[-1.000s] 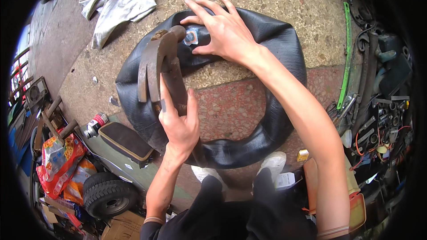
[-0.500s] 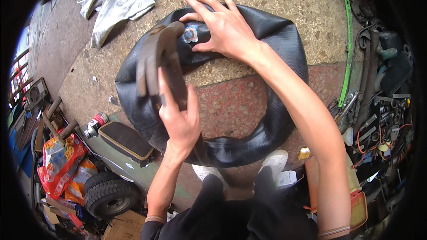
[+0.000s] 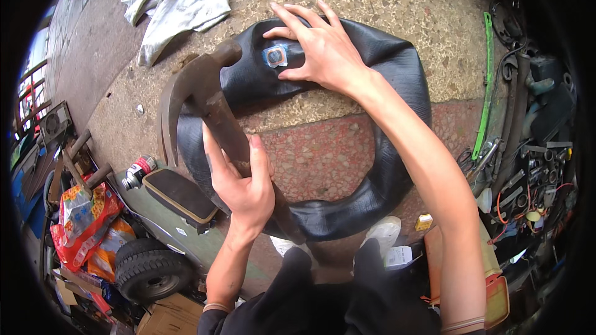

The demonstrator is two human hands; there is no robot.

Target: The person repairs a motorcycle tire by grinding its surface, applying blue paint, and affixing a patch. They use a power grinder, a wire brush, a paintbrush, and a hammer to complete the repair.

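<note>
My left hand is closed around the wooden handle of a hammer. The rusty hammer head is in the air over the left part of a black rubber inner tube, its round face toward the patch and a long curved claw on the other side. On the tube's far left section sits a small square patch with blue edges. My right hand rests on the tube just right of it, fingers spread and thumb near the patch's lower edge. The hammer and my left arm cover part of the tube.
A white cloth lies at the far left. Nearer on the left are a small can, a dark oblong pad, plastic bags and a small wheel. A green strip and scattered wrenches lie on the right.
The hammer, blurred near the patch before, has swung left and away from it with my left hand. My right hand keeps its place on the tube. The whole view has shifted slightly.
</note>
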